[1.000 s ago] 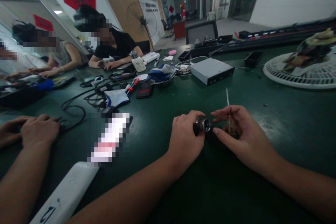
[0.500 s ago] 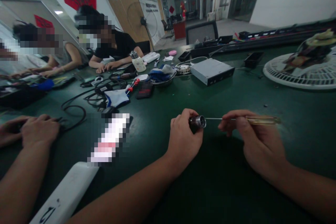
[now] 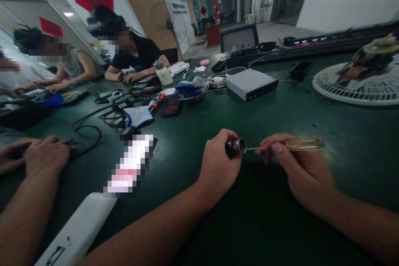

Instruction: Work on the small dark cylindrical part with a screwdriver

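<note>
My left hand point(image 3: 220, 160) is wrapped round a short dark metal cylinder point(image 3: 236, 145) with a round open end turned to the right. Its other end is hidden in my palm. In my right hand point(image 3: 304, 166) is a screwdriver point(image 3: 304, 145) with a clear amber handle, held level between thumb and fingers. The thin shaft points left, its tip close by the rim of the cylinder's open end; I cannot tell whether it touches. Both hands are above the dark green table point(image 3: 271, 224).
Left of my hands lie a lit phone point(image 3: 132, 166) and a white bar-shaped object point(image 3: 77, 232). A co-worker's hands point(image 3: 46, 156) rest at far left. Farther back are a cloth point(image 3: 139, 115), a grey drive box point(image 3: 252, 84) and a white fan grille point(image 3: 352, 85).
The screwdriver has shifted left and its tip has dropped slightly; less shaft shows between the cylinder and my right hand. My left hand keeps its hold, nearly still.
</note>
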The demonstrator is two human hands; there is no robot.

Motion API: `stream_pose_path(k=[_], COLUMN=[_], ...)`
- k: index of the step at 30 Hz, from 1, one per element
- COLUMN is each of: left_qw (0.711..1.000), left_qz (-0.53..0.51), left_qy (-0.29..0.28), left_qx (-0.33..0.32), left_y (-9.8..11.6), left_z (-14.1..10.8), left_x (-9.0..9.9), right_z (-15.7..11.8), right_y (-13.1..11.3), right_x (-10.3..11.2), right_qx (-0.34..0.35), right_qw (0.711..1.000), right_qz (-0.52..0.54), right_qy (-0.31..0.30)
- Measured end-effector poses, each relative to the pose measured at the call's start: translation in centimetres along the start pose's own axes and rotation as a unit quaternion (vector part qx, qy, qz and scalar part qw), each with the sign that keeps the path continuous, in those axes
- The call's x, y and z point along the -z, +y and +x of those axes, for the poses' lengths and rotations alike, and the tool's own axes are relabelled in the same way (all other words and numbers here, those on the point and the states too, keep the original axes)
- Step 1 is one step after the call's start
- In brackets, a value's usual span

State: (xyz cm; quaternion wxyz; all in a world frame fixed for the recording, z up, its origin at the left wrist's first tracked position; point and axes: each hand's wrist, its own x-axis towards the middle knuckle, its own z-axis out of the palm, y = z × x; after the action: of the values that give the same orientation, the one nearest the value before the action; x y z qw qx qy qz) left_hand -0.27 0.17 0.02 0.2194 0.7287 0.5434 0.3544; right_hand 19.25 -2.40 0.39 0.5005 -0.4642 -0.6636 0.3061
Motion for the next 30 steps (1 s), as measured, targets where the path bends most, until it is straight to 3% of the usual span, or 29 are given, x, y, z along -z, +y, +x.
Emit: stream_pose_path(k=[14, 23, 30], left_qw=[1.000, 1.000, 0.999], left_qz=[0.008, 0.007, 0.037], left_qy=[0.001, 0.002, 0.004], left_qx=[-0.002, -0.008, -0.024], left_y=[0.07, 0.23, 0.19], left_z=[-0.02, -0.06, -0.13], left_x=[0.21, 0.31, 0.22], right_z=[0.55, 0.64, 0.63], right_y=[0.06, -0.27, -0.17], right_x=[-0.16, -0.21, -0.15], right_qx=[-0.055, -0.046, -0.035], right_qw=[0.997, 0.998, 0.998], right_qz=[0.049, 0.042, 0.043], right_qy=[0.028, 0.033, 0.001])
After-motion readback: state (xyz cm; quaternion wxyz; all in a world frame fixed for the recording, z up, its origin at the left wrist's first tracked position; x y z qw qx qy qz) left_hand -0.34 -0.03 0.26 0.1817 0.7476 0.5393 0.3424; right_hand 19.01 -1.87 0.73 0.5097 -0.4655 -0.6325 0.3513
